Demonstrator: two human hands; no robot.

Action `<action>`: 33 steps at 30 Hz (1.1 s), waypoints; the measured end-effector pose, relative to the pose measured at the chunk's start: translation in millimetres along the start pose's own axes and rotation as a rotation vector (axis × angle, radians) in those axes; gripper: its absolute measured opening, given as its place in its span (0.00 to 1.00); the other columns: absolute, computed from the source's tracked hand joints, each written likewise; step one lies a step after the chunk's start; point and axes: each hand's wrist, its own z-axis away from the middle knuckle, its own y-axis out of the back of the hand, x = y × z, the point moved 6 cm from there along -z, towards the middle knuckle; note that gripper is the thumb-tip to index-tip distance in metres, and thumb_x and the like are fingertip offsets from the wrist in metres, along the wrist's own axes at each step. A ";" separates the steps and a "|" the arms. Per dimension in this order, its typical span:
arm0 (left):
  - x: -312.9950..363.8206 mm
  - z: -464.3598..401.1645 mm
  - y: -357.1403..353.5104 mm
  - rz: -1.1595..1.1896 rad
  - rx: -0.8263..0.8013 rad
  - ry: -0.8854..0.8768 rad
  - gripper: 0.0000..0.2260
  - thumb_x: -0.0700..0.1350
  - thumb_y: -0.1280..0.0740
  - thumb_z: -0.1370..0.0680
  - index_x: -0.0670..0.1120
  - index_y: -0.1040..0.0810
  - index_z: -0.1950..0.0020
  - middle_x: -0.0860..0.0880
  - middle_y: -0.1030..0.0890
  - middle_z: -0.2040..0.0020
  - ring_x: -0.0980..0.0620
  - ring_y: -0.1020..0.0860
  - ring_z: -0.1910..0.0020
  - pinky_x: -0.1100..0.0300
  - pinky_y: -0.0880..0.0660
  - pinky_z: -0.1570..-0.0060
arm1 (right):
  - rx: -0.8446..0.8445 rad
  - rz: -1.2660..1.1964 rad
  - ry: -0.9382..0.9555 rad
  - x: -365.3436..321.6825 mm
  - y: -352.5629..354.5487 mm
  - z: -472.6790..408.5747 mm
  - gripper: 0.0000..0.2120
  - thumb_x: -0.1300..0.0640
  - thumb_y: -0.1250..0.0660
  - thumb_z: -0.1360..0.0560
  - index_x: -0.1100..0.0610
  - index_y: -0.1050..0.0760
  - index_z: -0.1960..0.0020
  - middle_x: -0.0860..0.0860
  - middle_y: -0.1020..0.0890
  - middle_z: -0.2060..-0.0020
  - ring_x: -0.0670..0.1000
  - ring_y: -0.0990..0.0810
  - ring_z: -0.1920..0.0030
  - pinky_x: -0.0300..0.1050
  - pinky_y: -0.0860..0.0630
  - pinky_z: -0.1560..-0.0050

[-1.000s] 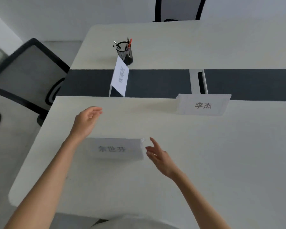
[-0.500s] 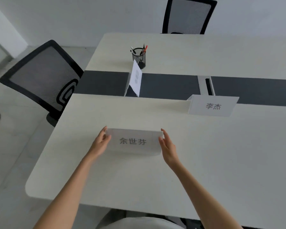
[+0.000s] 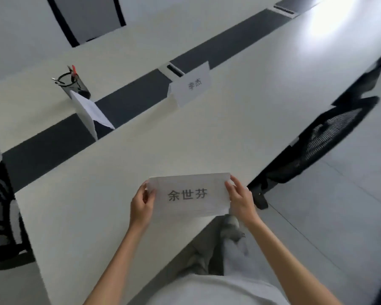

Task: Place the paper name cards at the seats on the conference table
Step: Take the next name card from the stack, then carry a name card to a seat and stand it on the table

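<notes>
A white folded paper name card with dark printed characters is held up over the near edge of the white conference table. My left hand pinches its left end and my right hand pinches its right end. A second name card stands farther along the table by the dark centre strip. A third name card stands on that strip, turned edge-on to me.
A black mesh pen holder with pens stands behind the third card. One black mesh chair is at the table's right side, another chair at the far side, a third chair at the left edge.
Both hands closed on the card's ends and lifted it off the table toward me. The view has swung and tilted, so the table now runs diagonally.
</notes>
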 end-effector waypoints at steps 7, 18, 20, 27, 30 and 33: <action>55.3 59.4 -117.7 -0.050 -0.470 -0.174 0.10 0.41 0.39 0.23 0.44 0.27 0.43 0.50 0.24 0.61 0.52 0.27 0.63 0.71 0.30 0.66 | 0.502 -0.143 -0.165 71.2 111.7 121.5 0.15 0.52 0.39 0.24 0.60 0.24 0.44 0.47 0.23 0.61 0.42 0.28 0.66 0.36 0.33 0.64; 124.8 188.5 -359.7 -0.169 -1.152 -0.280 0.16 0.36 0.41 0.24 0.58 0.33 0.46 0.42 0.30 0.63 0.45 0.30 0.63 0.53 0.31 0.63 | 1.069 -0.386 -0.459 184.7 269.8 259.8 0.16 0.50 0.40 0.24 0.59 0.26 0.43 0.53 0.20 0.56 0.52 0.23 0.57 0.50 0.24 0.56; 133.8 205.2 -403.3 -0.192 -1.185 -0.281 0.17 0.35 0.41 0.24 0.59 0.32 0.48 0.39 0.29 0.62 0.45 0.30 0.62 0.53 0.32 0.62 | 1.085 -0.408 -0.483 201.2 304.8 261.0 0.16 0.50 0.40 0.24 0.59 0.26 0.43 0.53 0.21 0.58 0.52 0.24 0.58 0.52 0.25 0.56; 180.2 224.2 -512.1 -0.095 -1.120 -0.151 0.14 0.35 0.41 0.24 0.50 0.33 0.41 0.41 0.25 0.62 0.46 0.25 0.62 0.62 0.26 0.68 | 1.060 -0.260 -0.465 198.8 453.4 213.3 0.17 0.53 0.40 0.24 0.61 0.27 0.40 0.50 0.24 0.55 0.48 0.26 0.54 0.42 0.30 0.52; 206.9 202.8 -556.1 -0.040 -1.031 -0.123 0.14 0.34 0.41 0.24 0.46 0.34 0.41 0.42 0.24 0.62 0.49 0.24 0.63 0.69 0.26 0.71 | 1.005 -0.181 -0.389 183.5 517.5 159.6 0.18 0.54 0.39 0.24 0.62 0.29 0.38 0.52 0.23 0.52 0.49 0.26 0.52 0.39 0.31 0.52; 231.1 166.8 -609.0 -0.030 -0.948 -0.141 0.13 0.34 0.41 0.24 0.46 0.34 0.42 0.44 0.24 0.62 0.50 0.25 0.61 0.67 0.26 0.67 | 0.941 -0.121 -0.323 179.6 572.3 90.8 0.18 0.53 0.39 0.24 0.61 0.28 0.38 0.53 0.23 0.57 0.45 0.28 0.64 0.30 0.31 0.63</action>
